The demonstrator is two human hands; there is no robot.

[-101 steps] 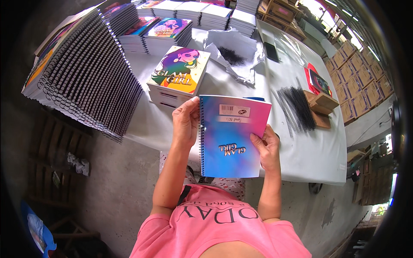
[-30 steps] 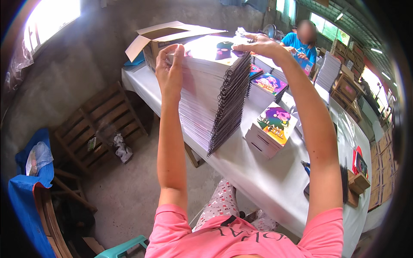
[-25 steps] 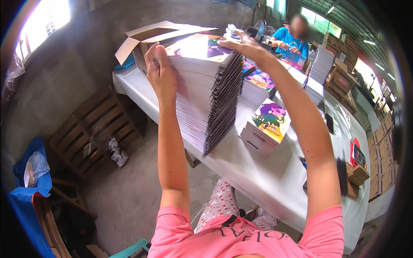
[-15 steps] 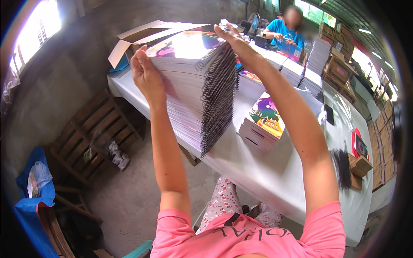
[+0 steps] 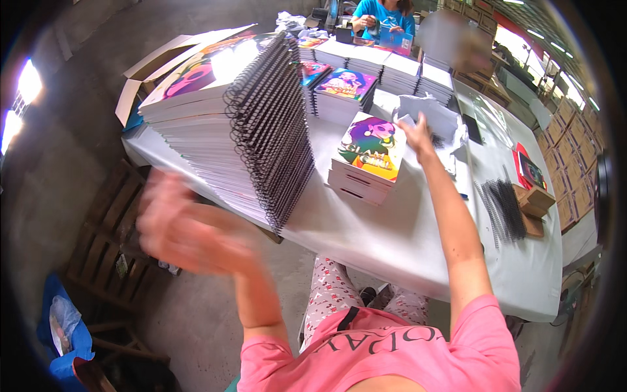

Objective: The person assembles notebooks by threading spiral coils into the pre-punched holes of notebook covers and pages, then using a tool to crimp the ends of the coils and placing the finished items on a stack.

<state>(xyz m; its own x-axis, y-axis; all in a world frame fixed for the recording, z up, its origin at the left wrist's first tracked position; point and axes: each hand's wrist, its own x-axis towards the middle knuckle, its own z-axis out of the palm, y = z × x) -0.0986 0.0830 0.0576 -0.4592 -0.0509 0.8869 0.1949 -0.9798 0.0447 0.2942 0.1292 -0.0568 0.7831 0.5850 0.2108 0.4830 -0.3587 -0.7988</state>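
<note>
A tall stack of spiral-bound books (image 5: 196, 134) with black coils stands at the table's left end, with neither hand on it. My left hand (image 5: 189, 225) is below the stack, off the table's near edge, so smeared by motion that its fingers cannot be read. Stretched forward, my right hand (image 5: 417, 136) has its fingers apart beside a crumpled white plastic bag (image 5: 439, 117) with dark coils in it. Just left of that hand sits a short stack of colourful-covered books (image 5: 369, 147) without visible coils.
More bound books (image 5: 345, 85) and white page stacks (image 5: 401, 68) line the table's far side. Loose black coils (image 5: 499, 209) lie by wooden blocks (image 5: 532, 202) at right. A co-worker in a blue shirt (image 5: 385, 19) sits across. An open carton (image 5: 134, 98) stands behind the tall stack.
Both hands have let go of the tall stack. My left hand has dropped down and left; my right hand has moved right and down toward the plastic bag. The view has shifted too.
</note>
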